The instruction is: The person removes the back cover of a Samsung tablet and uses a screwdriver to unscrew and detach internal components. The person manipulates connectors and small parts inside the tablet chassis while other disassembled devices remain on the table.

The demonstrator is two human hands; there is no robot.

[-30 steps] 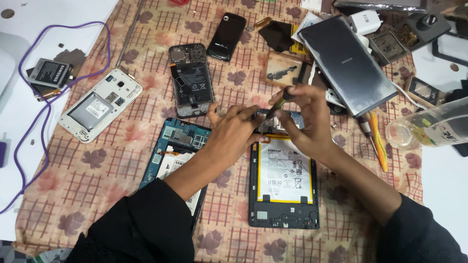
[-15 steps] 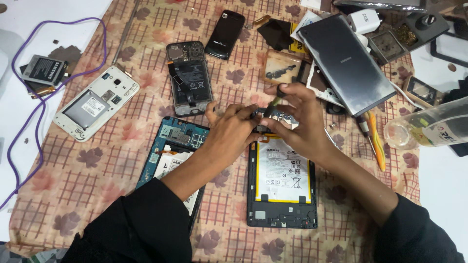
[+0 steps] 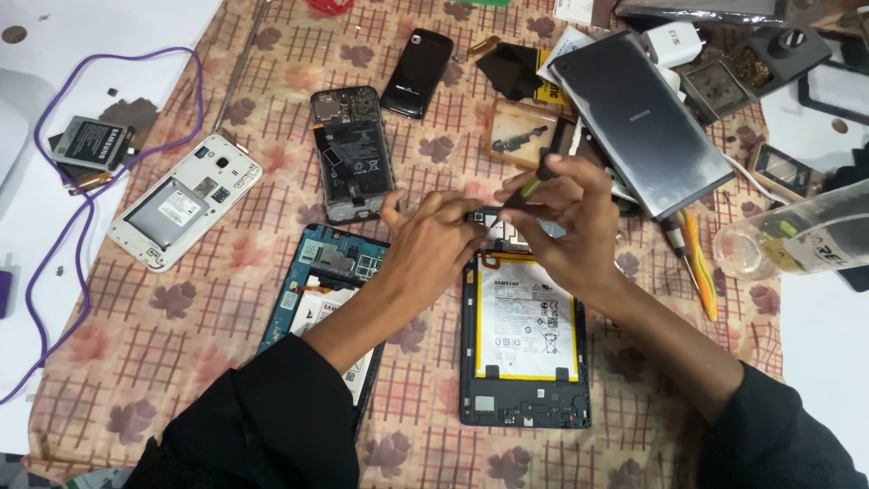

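2 hands meet over the top edge of an opened tablet (image 3: pixel 525 349) lying face down on a counter (image 3: pixel 136 362) covered with a checked, flower-print cloth. The right hand (image 3: pixel 566 226) is closed around a slim screwdriver (image 3: pixel 529 186) with a black and yellow-green handle, its tip angled down toward the small parts along the tablet's upper end. The left hand (image 3: pixel 434 244) presses on that same edge with curled fingers and grips nothing that I can make out; the 2 hands sit close together, almost touching.

By the look of it, the job is well under way: the tablet's back cover is already off, its large white battery (image 3: pixel 525 317) exposed and seated in the frame, while the work at the top end is not yet finished.

Just left of the tablet lies a second stripped device with a blue frame (image 3: pixel 317 281), partly under the left forearm. Farther up the cloth are an opened dark phone (image 3: pixel 353 154), a white phone without its back (image 3: pixel 186 204), a loose battery (image 3: pixel 90 143), a purple cable (image 3: pixel 54 235) and a dark grey back panel (image 3: pixel 643 118). An orange-handled tool (image 3: pixel 697 263) rests to the right.
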